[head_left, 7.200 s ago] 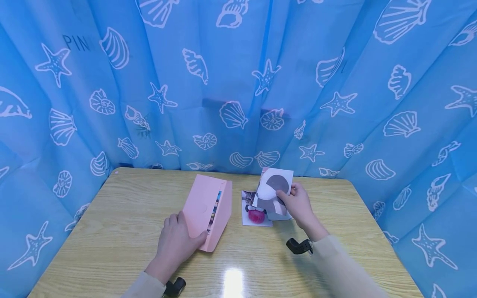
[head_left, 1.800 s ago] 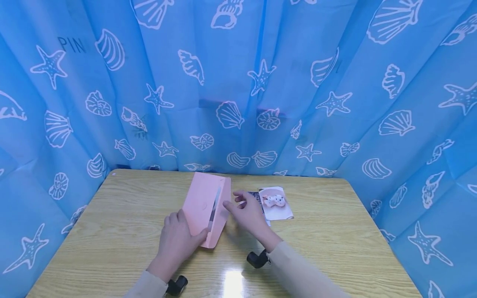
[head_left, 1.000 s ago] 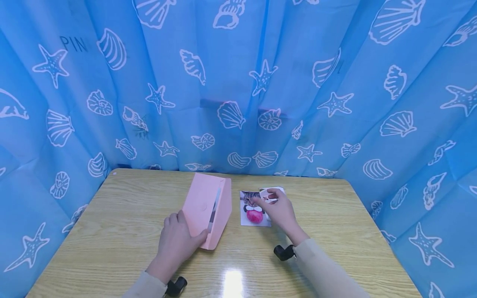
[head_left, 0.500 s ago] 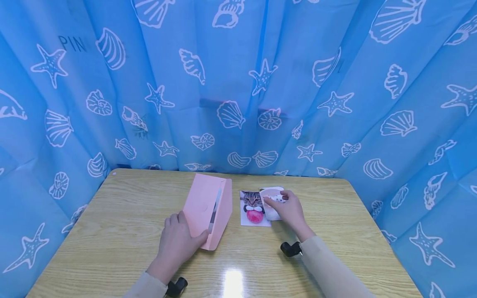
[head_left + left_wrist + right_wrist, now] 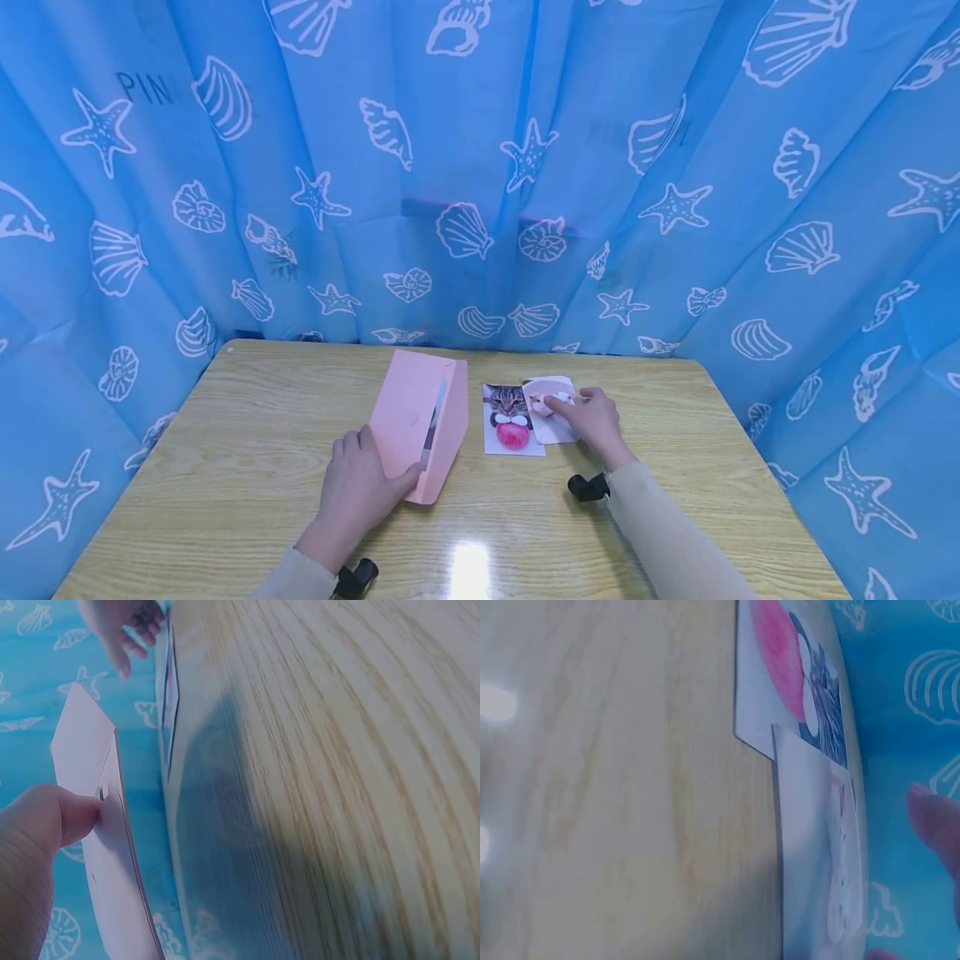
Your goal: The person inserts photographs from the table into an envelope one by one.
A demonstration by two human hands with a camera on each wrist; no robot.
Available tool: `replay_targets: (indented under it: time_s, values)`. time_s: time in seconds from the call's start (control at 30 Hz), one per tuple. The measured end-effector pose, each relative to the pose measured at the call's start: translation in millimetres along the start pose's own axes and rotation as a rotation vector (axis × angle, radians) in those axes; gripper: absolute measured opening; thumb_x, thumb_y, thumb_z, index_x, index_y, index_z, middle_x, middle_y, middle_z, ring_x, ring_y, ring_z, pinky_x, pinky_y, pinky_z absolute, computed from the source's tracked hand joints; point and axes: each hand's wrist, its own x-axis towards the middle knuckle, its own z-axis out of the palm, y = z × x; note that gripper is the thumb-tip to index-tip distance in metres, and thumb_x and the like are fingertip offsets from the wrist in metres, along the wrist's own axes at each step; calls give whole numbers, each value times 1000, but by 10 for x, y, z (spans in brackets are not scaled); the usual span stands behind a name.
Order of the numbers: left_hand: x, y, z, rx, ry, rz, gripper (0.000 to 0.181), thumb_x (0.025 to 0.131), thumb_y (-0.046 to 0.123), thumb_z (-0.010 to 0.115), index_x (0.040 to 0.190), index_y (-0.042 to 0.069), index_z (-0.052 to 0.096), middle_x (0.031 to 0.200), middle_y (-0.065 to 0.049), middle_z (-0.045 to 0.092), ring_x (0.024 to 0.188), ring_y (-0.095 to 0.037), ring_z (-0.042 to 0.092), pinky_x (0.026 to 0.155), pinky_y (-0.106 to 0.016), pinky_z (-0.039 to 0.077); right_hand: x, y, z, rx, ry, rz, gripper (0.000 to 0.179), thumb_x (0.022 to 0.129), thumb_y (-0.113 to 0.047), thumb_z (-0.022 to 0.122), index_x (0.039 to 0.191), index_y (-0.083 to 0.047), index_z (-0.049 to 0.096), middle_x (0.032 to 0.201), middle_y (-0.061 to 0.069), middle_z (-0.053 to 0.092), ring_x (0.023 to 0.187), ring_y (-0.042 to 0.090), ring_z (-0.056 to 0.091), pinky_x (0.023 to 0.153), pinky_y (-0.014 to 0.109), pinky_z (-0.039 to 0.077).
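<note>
A pink envelope (image 5: 408, 404), its flap side partly raised from the slit, stands tilted in my left hand (image 5: 356, 487). The left thumb (image 5: 52, 817) presses near the slit while the other fingers lie over its front. To the right lie a cat photo card (image 5: 513, 436) with a pink ball and, overlapping it, a photo card of small white animals (image 5: 551, 429). My right hand (image 5: 596, 425) is over the white-animal card, thumb and fingers apart. In the right wrist view the fingertips (image 5: 934, 817) appear clear of that card (image 5: 802, 825).
The cards and envelope are near the back of a wooden table (image 5: 247, 467). A blue curtain (image 5: 480, 208) with shell prints hangs right behind its far edge. Black wrist cameras (image 5: 588, 487) sit under both forearms.
Earlier my right hand held a grey-and-white card, then was beside the envelope's slit. Since then it has moved right to over the white-animal card. The left hand keeps its hold.
</note>
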Motion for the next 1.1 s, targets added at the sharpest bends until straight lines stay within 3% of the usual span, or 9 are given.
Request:
replay_targets:
  time_s: [0.33,0.6,0.77,0.97,1.1]
  values:
    - [-4,-3,7,2,-3,2,101,73,68,66,124,-17,47,111,-28,53,100,-38,48,80,-47,46,79,29,-41,-32,-66,64,94,75,-55,75,130,13,42,132,30,45,112,37,47,96,49,40]
    - [0,3,3,3,-17,-5,102,73,68,65,125,-17,46,113,-28,52,100,-37,48,80,-47,46,101,25,-3,-120,-32,45,76,74,-53,77,114,8,54,113,23,54,90,31,49,74,39,42]
    - [-4,15,-3,-4,-16,-1,102,74,69,64,125,-17,46,113,-28,52,100,-38,48,80,-47,47,101,3,3,-166,-22,43,80,74,-55,76,117,9,56,117,25,57,94,33,50,78,42,42]
    - [-7,19,-23,-29,-17,6,101,74,66,67,125,-18,46,112,-29,52,100,-38,48,79,-48,47,108,-26,8,-212,-34,62,69,73,-56,76,97,5,57,102,21,55,91,34,46,77,44,38]
    - [-7,24,-33,-38,-22,5,100,74,65,67,126,-18,46,112,-29,52,99,-38,48,79,-48,46,108,-37,14,-226,-36,91,72,73,-53,77,104,8,54,105,24,51,95,37,44,81,47,37]
